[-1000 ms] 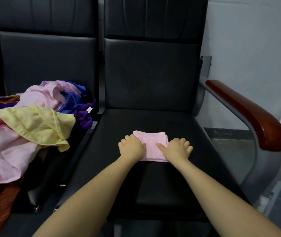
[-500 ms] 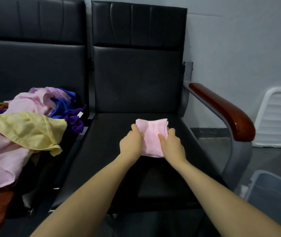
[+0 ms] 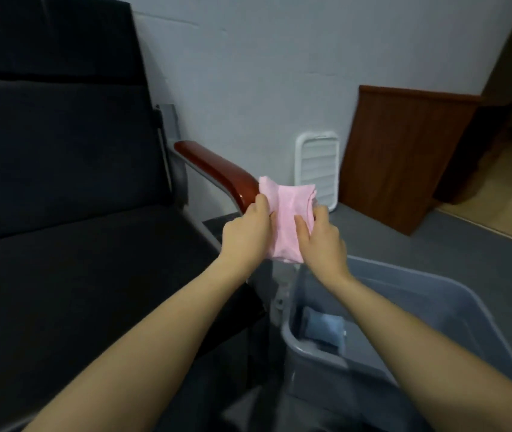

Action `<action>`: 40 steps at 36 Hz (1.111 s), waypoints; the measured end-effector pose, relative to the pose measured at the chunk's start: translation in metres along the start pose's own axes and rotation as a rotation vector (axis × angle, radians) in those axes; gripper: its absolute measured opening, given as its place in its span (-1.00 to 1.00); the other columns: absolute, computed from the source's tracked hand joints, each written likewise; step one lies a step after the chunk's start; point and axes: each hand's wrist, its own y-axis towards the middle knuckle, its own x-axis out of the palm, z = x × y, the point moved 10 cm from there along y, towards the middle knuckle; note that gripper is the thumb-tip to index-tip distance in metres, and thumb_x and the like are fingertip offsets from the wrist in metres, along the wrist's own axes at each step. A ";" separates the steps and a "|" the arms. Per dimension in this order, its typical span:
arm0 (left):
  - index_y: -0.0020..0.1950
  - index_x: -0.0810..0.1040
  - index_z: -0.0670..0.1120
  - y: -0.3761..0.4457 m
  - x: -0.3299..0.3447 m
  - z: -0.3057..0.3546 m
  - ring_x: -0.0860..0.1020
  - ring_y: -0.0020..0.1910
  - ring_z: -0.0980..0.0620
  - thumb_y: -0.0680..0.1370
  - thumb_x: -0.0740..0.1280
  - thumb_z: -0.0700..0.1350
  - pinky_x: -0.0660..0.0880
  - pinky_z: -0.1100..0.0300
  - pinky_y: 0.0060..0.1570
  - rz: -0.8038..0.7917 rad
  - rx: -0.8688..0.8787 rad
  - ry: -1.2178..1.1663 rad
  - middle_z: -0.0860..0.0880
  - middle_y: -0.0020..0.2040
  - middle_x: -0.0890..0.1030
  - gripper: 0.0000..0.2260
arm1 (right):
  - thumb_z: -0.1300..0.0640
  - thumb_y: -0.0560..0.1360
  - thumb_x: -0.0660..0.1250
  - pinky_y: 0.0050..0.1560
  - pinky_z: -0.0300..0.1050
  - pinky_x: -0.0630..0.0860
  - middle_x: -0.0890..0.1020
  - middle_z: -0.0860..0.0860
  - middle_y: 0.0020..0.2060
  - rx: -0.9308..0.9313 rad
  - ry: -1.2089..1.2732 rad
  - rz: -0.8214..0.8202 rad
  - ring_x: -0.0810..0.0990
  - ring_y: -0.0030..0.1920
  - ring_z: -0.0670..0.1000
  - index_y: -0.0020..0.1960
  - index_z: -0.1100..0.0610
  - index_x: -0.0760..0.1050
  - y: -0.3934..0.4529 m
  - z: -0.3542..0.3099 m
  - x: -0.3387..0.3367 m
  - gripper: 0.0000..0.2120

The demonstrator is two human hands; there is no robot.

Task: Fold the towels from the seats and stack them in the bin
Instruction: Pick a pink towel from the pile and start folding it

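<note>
A folded pink towel (image 3: pixel 285 222) hangs in the air between my two hands, in front of the chair's armrest and above the near-left corner of the bin. My left hand (image 3: pixel 246 233) grips its left edge and my right hand (image 3: pixel 321 238) grips its right edge, thumbs on top. The grey plastic bin (image 3: pixel 454 302) stands on the floor to the right of the chair. A folded light-blue towel (image 3: pixel 323 330) lies inside it at the left end. The pile of unfolded towels is out of view.
The black seat (image 3: pixel 86 275) fills the left side, with its red-brown wooden armrest (image 3: pixel 217 169) just left of the towel. A white slatted panel (image 3: pixel 317 169) and a brown wooden board (image 3: pixel 404 157) lean against the wall behind the bin.
Both hands lifted the folded pink towel off the seat and carried it right, past the armrest, to above the bin. The view swung right, so the towel pile left the frame.
</note>
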 end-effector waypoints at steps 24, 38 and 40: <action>0.25 0.25 -0.21 0.006 0.415 0.079 0.56 0.06 -0.22 0.59 0.07 -0.25 0.37 0.06 -0.17 -0.691 -0.126 -0.028 -0.21 0.12 0.57 -0.77 | 0.38 0.45 0.28 -0.13 -0.14 0.34 0.43 0.00 -0.24 0.475 0.260 -0.284 0.43 -0.19 0.07 0.01 0.12 0.26 0.011 0.391 0.130 -0.72; 0.33 0.30 -0.06 -0.014 0.532 0.062 0.48 0.15 -0.21 0.64 -0.02 -0.11 0.42 -0.09 0.18 -0.765 -0.354 -0.305 -0.17 0.25 0.48 -0.71 | 0.57 0.39 0.11 0.08 -0.59 0.19 0.30 0.19 0.26 0.459 0.196 -0.621 0.30 0.21 -0.01 0.23 0.32 0.48 -0.031 0.485 0.251 -0.53; 0.37 0.29 -0.11 -0.021 0.548 0.058 0.43 0.22 -0.20 0.65 -0.03 -0.14 0.39 -0.06 0.21 -0.818 -0.339 -0.213 -0.18 0.30 0.41 -0.69 | 0.48 0.42 0.14 0.27 -0.38 0.24 0.22 0.16 0.37 0.460 0.100 -0.750 0.33 0.31 0.09 0.38 0.20 0.38 -0.041 0.494 0.266 -0.45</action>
